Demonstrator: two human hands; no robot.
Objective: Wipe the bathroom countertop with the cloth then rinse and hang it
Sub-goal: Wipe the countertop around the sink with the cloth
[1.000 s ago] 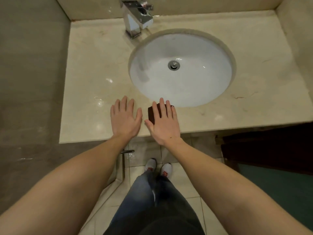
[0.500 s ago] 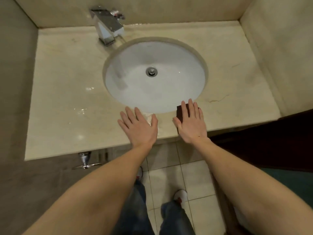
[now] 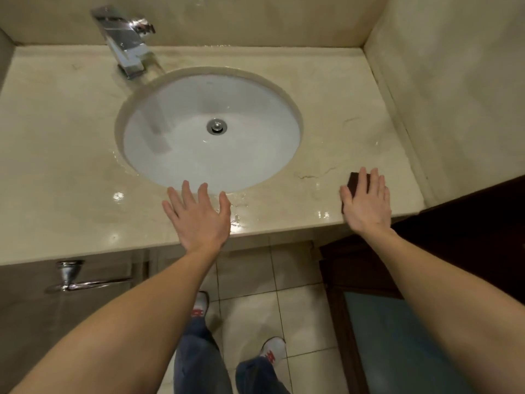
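A chrome towel bar [image 3: 91,282] stood out from the cabinet front at about eight o'clock, bare of anything, the likely place to hang the cloth later. Above it the marble countertop [image 3: 62,155] shone with wet patches, which suggests the wiping was under way and not finished. The faucet [image 3: 125,44] sat at eleven o'clock, with no water seen running from it. The sink [image 3: 211,129] in the middle held nothing but its drain plug [image 3: 216,127] and a film of water.

The left hand [image 3: 199,217] lay flat at six o'clock of the basin, fingers spread wide and holding nothing; it looked placed there to brace the body during the reach. The right hand [image 3: 366,203] was at four o'clock near the front right corner, palm pressed flat on the dark cloth [image 3: 353,182], fingers straight, not curled round it. That flat press probably kept the cloth full against the stone for the stroke. Rinsing and hanging were not yet done.
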